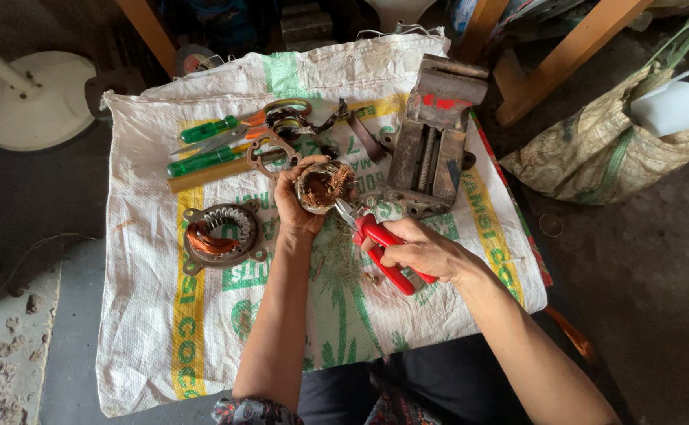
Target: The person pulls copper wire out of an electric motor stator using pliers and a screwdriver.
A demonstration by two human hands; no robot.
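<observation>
My left hand (296,206) grips a round metal motor stator (325,187) with frayed copper wire sticking out of it, held over a white woven sack (148,315). My right hand (423,250) is closed on red-handled cutting pliers (380,245), whose jaws point at the stator's lower right edge. A second stator (220,234) with a coil of copper wire lies flat on the sack, left of my left hand.
A rusty bench vise (436,138) stands at the sack's back right. Green-handled screwdrivers (207,145), scissors and metal brackets lie at the back. A white fan base (34,102) is at the far left, a cloth bag (612,142) at the right, wooden legs behind.
</observation>
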